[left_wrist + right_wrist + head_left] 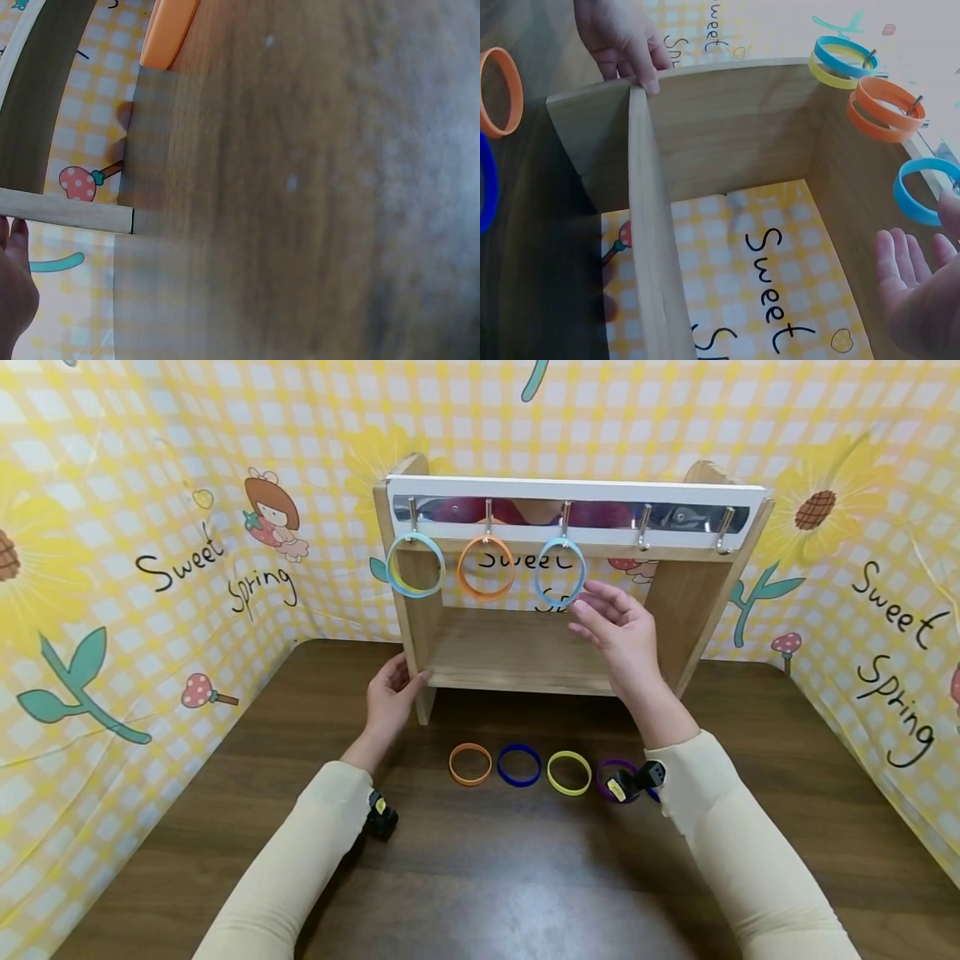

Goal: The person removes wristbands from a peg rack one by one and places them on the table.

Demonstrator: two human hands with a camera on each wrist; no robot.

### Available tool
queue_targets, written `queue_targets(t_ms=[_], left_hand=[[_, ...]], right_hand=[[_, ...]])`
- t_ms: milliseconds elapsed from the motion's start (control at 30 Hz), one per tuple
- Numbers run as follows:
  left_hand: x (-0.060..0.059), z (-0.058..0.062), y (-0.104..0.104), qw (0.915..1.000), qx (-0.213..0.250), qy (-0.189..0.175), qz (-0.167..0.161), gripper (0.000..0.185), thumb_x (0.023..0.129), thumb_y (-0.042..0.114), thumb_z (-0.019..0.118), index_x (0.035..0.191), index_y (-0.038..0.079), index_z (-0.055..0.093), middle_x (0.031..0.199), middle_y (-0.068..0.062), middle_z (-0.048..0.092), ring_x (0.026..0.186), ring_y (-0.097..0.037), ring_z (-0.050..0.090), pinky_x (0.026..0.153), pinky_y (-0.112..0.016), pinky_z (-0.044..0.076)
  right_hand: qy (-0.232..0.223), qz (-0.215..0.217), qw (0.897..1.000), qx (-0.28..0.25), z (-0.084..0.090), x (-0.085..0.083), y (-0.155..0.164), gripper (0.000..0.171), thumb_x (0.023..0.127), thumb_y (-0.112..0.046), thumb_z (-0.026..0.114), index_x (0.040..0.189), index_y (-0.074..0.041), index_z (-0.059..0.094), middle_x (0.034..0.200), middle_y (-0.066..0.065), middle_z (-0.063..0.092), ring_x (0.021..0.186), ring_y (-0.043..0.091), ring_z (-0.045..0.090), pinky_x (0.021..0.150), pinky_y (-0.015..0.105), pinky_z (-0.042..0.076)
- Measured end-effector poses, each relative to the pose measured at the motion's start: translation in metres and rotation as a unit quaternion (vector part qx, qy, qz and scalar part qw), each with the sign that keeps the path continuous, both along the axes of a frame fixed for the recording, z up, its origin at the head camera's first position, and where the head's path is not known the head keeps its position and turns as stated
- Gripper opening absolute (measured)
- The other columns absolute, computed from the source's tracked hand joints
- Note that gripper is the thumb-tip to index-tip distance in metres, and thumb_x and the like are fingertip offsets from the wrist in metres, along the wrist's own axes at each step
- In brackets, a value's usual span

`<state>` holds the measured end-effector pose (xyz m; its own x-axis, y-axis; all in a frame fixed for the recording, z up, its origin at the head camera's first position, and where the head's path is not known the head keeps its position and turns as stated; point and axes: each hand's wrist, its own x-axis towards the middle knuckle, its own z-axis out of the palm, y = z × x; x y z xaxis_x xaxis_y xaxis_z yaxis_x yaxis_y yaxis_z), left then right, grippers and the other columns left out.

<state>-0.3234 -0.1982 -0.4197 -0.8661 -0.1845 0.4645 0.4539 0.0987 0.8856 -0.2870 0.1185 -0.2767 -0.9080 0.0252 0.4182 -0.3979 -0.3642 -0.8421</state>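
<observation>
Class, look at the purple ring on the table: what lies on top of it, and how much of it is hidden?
The right wrist's black camera and sleeve cuff cover the purple ring on its right side. Only its left arc shows; the rest is hidden.

"Sweet Spring" handwritten in black on the yellow checked backdrop [150, 485] at ten o'clock, and again at three o'clock on its right panel. "Sweet" partly readable behind the wooden rack [525, 652] at twelve o'clock, clearer through the rack's opening in the right wrist view.
</observation>
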Motion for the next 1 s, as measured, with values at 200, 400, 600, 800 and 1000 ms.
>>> queue_targets(t_ms=[200,400,600,800,1000], left_hand=[[0.001,0.004,0.001,0.9998,-0.007,-0.017,-0.001,0.043,0.091,0.006,0.070,0.131,-0.001,0.057,0.124,-0.020,0.062,0.110,-0.025,0.059,0.087,-0.024,0.049],[0.013,0.018,0.004,0.9994,-0.008,-0.031,-0.016,0.045,0.091,0.003,0.068,0.133,-0.006,0.054,0.126,-0.025,0.059,0.114,-0.032,0.056,0.086,-0.022,0.048],[0.023,0.029,0.007,0.9993,-0.012,-0.028,-0.021,0.044,0.091,-0.002,0.066,0.132,-0.009,0.053,0.126,-0.028,0.058,0.115,-0.038,0.054,0.084,-0.020,0.049],[0.024,0.028,0.007,0.9992,-0.017,-0.031,-0.022,0.044,0.091,-0.001,0.066,0.132,-0.007,0.053,0.125,-0.027,0.059,0.115,-0.037,0.055,0.084,-0.021,0.049],[0.024,0.028,0.007,0.9991,-0.014,-0.034,-0.018,0.044,0.091,0.000,0.067,0.132,-0.006,0.054,0.126,-0.026,0.059,0.115,-0.035,0.055,0.084,-0.022,0.049]], right_hand=[[-0.022,-0.009,1.000,0.005,0.005,-0.001,-0.006,0.025,0.091,0.002,0.065,0.116,0.003,0.060,0.101,0.009,0.066,0.090,0.018,0.066,0.077,0.030,0.056],[-0.035,-0.011,0.999,-0.005,0.009,-0.001,-0.010,0.032,0.092,0.000,0.065,0.120,0.012,0.055,0.098,0.008,0.068,0.088,0.018,0.067,0.077,0.031,0.056],[-0.043,-0.009,0.999,-0.011,0.009,0.000,-0.011,0.017,0.092,-0.001,0.065,0.109,0.003,0.063,0.097,0.009,0.070,0.087,0.019,0.068,0.074,0.031,0.057],[-0.048,-0.010,0.999,-0.022,0.010,0.001,-0.011,0.012,0.092,0.000,0.065,0.104,-0.001,0.065,0.095,0.010,0.071,0.083,0.020,0.070,0.071,0.031,0.057],[-0.039,-0.008,0.999,-0.031,0.014,0.003,-0.011,0.019,0.092,0.002,0.063,0.110,0.008,0.060,0.088,0.007,0.072,0.078,0.018,0.070,0.070,0.031,0.057]])
